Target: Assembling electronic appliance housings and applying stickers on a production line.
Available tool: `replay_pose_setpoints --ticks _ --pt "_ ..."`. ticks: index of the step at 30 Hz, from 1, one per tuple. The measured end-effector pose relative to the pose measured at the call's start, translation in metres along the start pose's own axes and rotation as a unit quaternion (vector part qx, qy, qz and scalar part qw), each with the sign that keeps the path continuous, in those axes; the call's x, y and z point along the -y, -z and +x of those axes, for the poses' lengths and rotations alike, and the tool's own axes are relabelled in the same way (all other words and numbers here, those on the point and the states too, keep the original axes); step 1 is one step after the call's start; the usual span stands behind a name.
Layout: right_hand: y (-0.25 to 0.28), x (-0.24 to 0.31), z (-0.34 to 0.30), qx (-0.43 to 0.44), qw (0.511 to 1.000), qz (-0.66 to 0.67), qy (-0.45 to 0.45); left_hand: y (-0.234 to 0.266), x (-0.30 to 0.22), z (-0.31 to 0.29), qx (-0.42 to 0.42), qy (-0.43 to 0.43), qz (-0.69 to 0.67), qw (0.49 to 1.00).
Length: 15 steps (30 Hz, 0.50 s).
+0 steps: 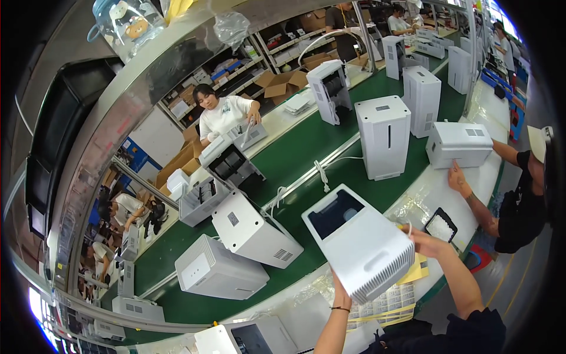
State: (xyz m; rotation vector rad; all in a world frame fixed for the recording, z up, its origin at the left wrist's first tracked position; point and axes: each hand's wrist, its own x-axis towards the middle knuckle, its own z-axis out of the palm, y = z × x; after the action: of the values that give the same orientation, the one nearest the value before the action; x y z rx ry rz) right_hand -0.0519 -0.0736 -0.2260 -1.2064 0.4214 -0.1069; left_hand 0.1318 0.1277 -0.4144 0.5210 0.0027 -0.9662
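Note:
A white box-shaped appliance (pixel 377 245) is tilted in front of me, between my two hands. Its far end has a dark window, and a ribbed grille runs along the near end. My left hand (pixel 340 293) grips the near left side from below, its fingers partly hidden by the housing. On the right side, my right hand (pixel 429 243) is closed around the edge, close to a short piece of white cord (pixel 411 229). Beneath the appliance lie a sheet of printed labels (pixel 386 300) and a yellow paper (pixel 420 268).
Several white appliances stand or lie on the green conveyor belt (pixel 283 156), some with loose cords (pixel 321 174). A black tray (pixel 453 224) of small white parts lies to my right. Beyond it, a co-worker's hand (pixel 458 179) touches another appliance (pixel 460 144). Others work across the belt.

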Motion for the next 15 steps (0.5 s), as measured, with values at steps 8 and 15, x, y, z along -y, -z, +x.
replay_pose_setpoints --ticks 8,15 --pt "-0.011 -0.044 -0.037 -0.094 0.993 -0.057 0.049 -0.049 -0.045 -0.099 0.002 -0.145 0.133 0.980" --pt "-0.069 -0.035 0.031 -0.114 0.993 0.031 0.025 -0.128 -0.074 -0.177 -0.030 -0.317 0.349 0.881"
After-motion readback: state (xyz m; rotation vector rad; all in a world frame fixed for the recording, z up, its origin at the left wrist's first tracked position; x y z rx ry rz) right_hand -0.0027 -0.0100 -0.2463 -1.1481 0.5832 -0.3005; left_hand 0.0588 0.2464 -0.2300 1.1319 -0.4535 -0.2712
